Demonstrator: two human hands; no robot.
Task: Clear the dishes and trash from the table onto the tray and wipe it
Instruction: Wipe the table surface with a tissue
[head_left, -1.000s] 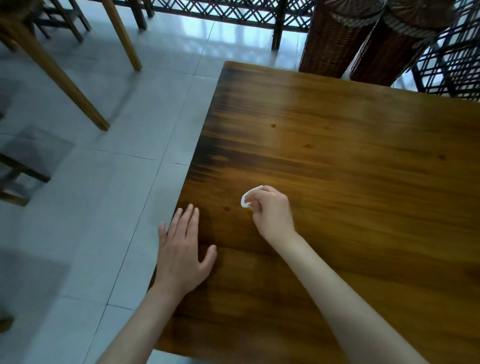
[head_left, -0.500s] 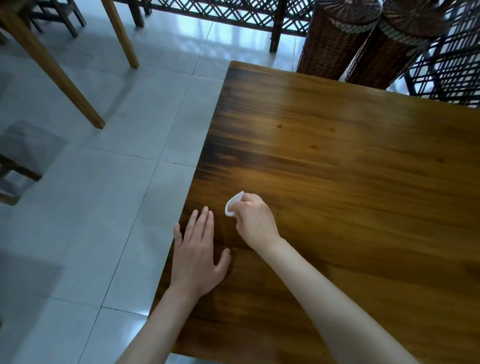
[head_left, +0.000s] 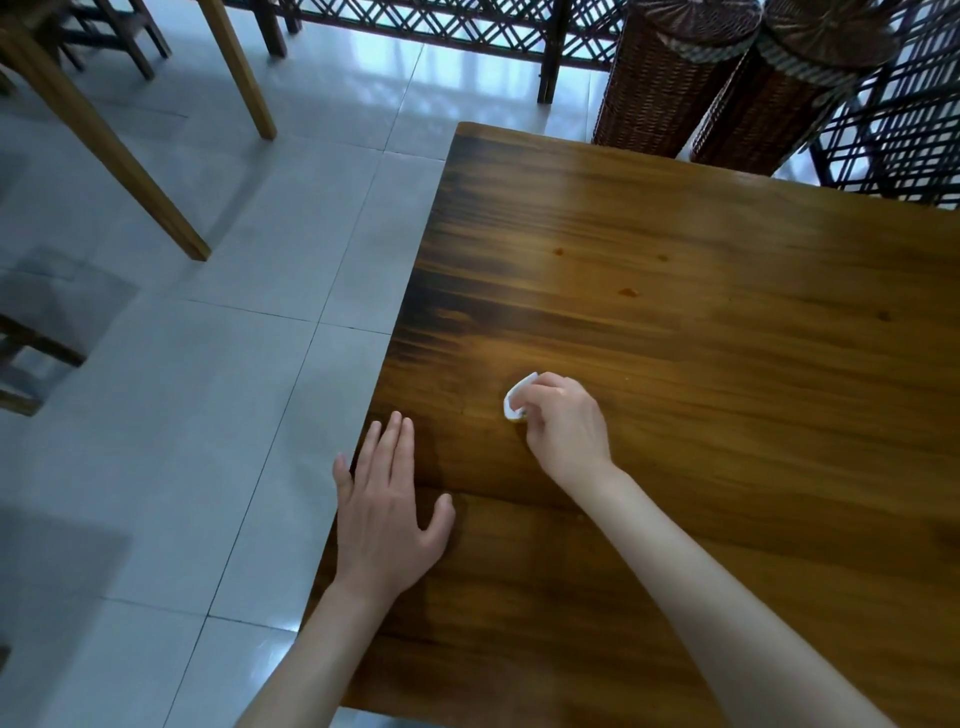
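Observation:
My right hand grips a small white wipe and presses it onto the brown wooden table near the left edge; most of the wipe is hidden under the curled fingers. My left hand lies flat on the table's left edge, fingers straight and holding nothing. A few small reddish stains dot the wood farther back. No dishes, trash or tray are in view.
Grey floor tiles run along the table's left side. Two woven wicker baskets stand behind the far edge, beside a dark lattice screen. Wooden table legs and chairs are at the far left.
My right hand slid the wipe left toward the table edge, then back to the right. My left hand stayed flat on the table's left edge.

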